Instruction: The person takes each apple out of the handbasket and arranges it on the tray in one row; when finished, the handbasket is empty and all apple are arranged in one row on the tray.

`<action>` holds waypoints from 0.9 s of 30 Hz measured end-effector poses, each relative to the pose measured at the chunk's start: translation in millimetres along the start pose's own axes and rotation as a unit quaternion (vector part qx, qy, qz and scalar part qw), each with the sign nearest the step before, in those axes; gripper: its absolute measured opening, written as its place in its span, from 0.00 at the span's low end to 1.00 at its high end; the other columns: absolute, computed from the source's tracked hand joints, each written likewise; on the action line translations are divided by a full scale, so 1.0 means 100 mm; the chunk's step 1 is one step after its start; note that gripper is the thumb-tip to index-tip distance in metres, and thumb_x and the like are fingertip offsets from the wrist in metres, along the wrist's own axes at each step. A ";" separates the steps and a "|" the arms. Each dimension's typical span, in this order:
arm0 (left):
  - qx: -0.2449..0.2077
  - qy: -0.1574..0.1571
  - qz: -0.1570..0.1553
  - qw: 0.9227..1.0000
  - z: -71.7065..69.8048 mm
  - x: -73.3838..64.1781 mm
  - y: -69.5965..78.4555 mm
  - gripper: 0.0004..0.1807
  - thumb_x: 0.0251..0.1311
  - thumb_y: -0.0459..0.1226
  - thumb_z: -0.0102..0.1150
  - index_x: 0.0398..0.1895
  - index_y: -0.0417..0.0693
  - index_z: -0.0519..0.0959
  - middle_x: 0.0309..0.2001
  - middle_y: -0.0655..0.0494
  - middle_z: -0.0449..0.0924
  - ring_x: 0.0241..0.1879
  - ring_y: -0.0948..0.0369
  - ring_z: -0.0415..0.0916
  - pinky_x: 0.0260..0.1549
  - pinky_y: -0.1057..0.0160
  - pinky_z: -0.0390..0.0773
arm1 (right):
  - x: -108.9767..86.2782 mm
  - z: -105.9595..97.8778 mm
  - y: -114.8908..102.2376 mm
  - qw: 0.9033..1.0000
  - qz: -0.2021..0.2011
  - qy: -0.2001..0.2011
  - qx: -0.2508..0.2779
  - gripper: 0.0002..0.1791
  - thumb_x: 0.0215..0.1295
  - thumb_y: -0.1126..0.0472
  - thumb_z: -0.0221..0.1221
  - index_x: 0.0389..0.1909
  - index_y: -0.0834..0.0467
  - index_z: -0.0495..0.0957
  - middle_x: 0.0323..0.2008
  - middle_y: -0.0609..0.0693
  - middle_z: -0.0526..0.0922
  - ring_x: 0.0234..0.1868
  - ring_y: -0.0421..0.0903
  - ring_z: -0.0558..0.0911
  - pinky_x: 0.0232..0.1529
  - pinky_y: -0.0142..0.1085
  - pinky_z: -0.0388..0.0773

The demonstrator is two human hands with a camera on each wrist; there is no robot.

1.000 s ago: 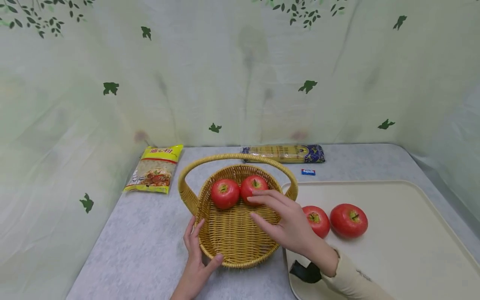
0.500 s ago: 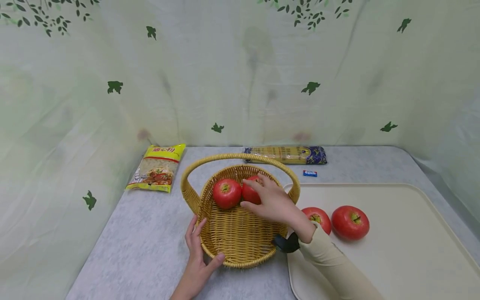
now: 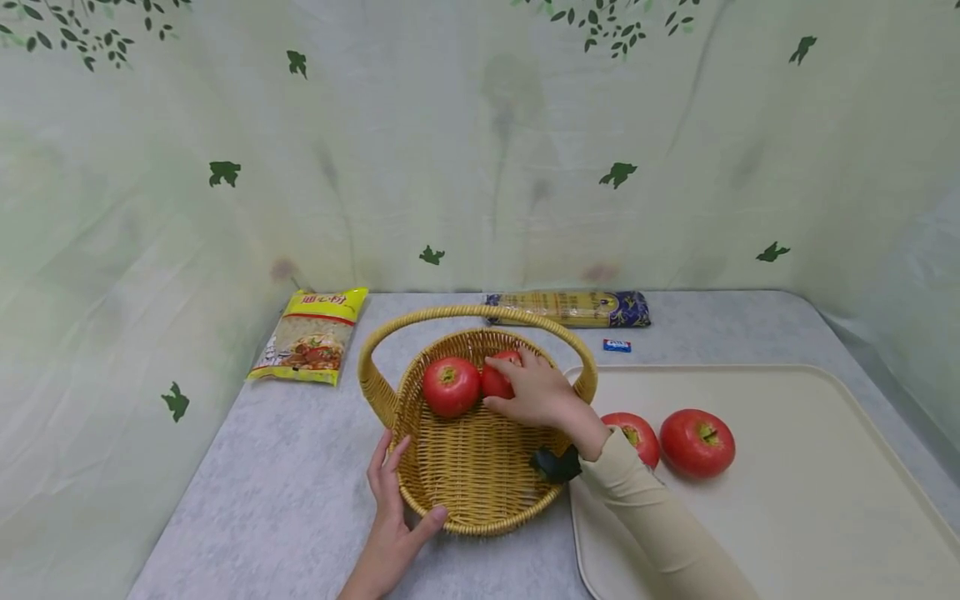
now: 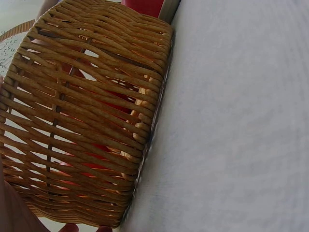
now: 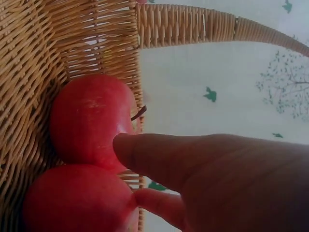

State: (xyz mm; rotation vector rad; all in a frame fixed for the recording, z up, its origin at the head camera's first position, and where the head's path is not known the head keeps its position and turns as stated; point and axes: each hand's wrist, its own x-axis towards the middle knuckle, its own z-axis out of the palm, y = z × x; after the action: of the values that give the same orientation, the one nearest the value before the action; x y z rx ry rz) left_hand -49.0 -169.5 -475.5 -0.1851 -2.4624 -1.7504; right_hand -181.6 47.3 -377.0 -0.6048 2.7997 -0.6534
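A round wicker basket [image 3: 472, 492] with a tall arched handle stands on the table. Two red apples lie side by side at its back, the left apple [image 3: 451, 387] uncovered. My right hand [image 3: 536, 392] reaches in from the right and grips the right apple [image 3: 497, 381], covering much of it. In the right wrist view a finger and thumb overlap that apple [image 5: 77, 200] and its neighbour [image 5: 91, 123]. My left hand [image 3: 393, 517] holds the basket's left front rim, thumb at the front. The left wrist view shows the woven basket wall [image 4: 87, 106] close up.
A beige tray [image 3: 787, 500] on the right carries two more apples, one whole in view [image 3: 697, 443], one partly behind the right sleeve [image 3: 633, 433]. Behind are a yellow food bag [image 3: 311, 337], a long pasta packet [image 3: 570, 308] and a small blue packet [image 3: 617, 345].
My right hand has moved left and down into the basket, from hovering over its right side to gripping the right apple. The left hand and basket stay in place.
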 end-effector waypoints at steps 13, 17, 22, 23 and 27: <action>0.002 0.003 -0.006 1.000 0.01 0.00 -0.02 0.48 0.57 0.35 0.63 0.74 0.55 0.44 0.71 0.60 0.23 0.68 0.45 0.26 0.54 0.28 0.43 | -0.01 0.06 0.05 1.000 -0.004 0.013 -0.002 0.32 0.59 0.51 0.65 0.64 0.47 0.68 0.54 0.68 0.62 0.40 0.59 0.76 0.36 0.50 0.75; 0.003 0.005 -0.009 1.000 0.01 0.00 -0.03 0.48 0.57 0.35 0.63 0.74 0.53 0.44 0.71 0.61 0.23 0.68 0.45 0.26 0.54 0.28 0.43 | -0.02 0.07 0.04 1.000 -0.004 0.003 -0.017 0.33 0.57 0.50 0.67 0.63 0.47 0.67 0.50 0.67 0.68 0.42 0.59 0.76 0.36 0.50 0.75; 0.001 0.004 -0.013 1.000 0.01 0.00 -0.03 0.48 0.57 0.35 0.63 0.74 0.55 0.44 0.70 0.61 0.23 0.68 0.45 0.27 0.54 0.28 0.43 | -0.02 0.08 0.02 0.999 -0.002 -0.015 -0.049 0.35 0.54 0.47 0.68 0.62 0.46 0.65 0.47 0.64 0.72 0.37 0.58 0.77 0.31 0.47 0.74; 0.000 0.004 -0.015 1.000 0.01 0.00 -0.03 0.48 0.57 0.35 0.63 0.74 0.56 0.44 0.70 0.61 0.23 0.68 0.45 0.27 0.54 0.28 0.43 | -0.03 0.08 0.02 0.999 0.000 -0.019 -0.051 0.36 0.54 0.46 0.68 0.62 0.45 0.64 0.47 0.64 0.72 0.36 0.58 0.77 0.30 0.47 0.74; -0.004 0.003 -0.022 1.000 0.02 0.00 -0.03 0.48 0.57 0.36 0.63 0.74 0.57 0.44 0.70 0.62 0.23 0.68 0.46 0.27 0.55 0.29 0.43 | -0.04 0.08 0.00 0.998 0.004 -0.024 -0.055 0.38 0.50 0.43 0.69 0.60 0.46 0.64 0.46 0.65 0.70 0.32 0.58 0.76 0.28 0.46 0.74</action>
State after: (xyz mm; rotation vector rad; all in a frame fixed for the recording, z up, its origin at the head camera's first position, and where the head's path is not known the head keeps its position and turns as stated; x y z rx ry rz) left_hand -49.8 -168.4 -478.6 -0.1283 -2.4728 -1.7761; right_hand -175.9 45.5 -384.0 -0.6205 2.8054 -0.4775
